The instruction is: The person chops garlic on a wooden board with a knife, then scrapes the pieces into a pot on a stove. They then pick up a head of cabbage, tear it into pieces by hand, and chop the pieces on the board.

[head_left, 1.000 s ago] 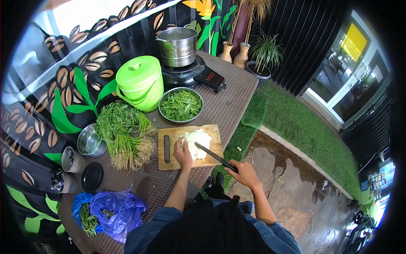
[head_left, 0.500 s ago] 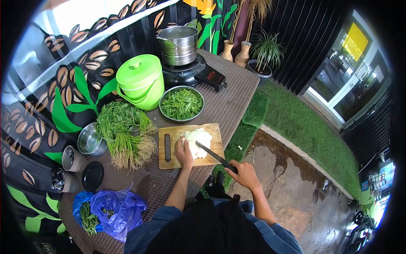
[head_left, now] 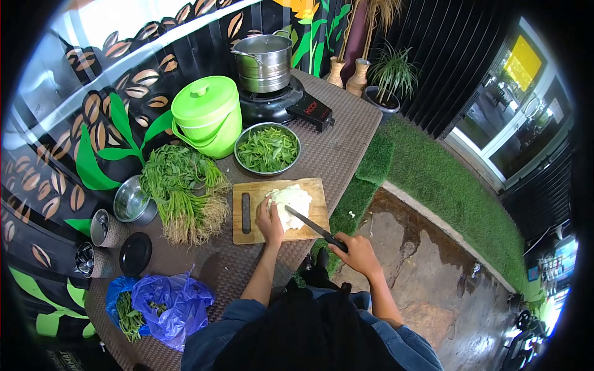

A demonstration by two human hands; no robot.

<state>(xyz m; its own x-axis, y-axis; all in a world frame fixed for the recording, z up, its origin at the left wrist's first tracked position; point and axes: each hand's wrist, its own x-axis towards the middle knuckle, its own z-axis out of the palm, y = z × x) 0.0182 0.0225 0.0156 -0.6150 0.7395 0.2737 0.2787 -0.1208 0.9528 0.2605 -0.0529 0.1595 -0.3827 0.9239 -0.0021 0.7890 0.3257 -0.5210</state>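
Observation:
A pale white vegetable (head_left: pixel 296 199), perhaps cauliflower or cabbage, sits in a heap on the wooden cutting board (head_left: pixel 315 232). Against its left side press the curled fingers of my left hand (head_left: pixel 270 224), holding it on the board. My right hand (head_left: pixel 357 253) is closed around the black handle of a kitchen knife (head_left: pixel 314 227). The blade slants up and left across the vegetable, its tip near my left fingertips. Just beyond the board stands a metal bowl (head_left: pixel 267 172) of picked green leaves.
Rooted greens (head_left: pixel 185 185) lie left of the board, near an empty metal bowl (head_left: pixel 135 213). A green lidded bucket (head_left: pixel 213 120) and a pot (head_left: pixel 264 65) on a gas stove (head_left: pixel 272 106) stand at the back. Blue plastic bags (head_left: pixel 176 309) occupy the near left. The table edge runs along the right.
The view has shifted very slightly. Both hands, the knife and the vegetable keep nearly the same positions.

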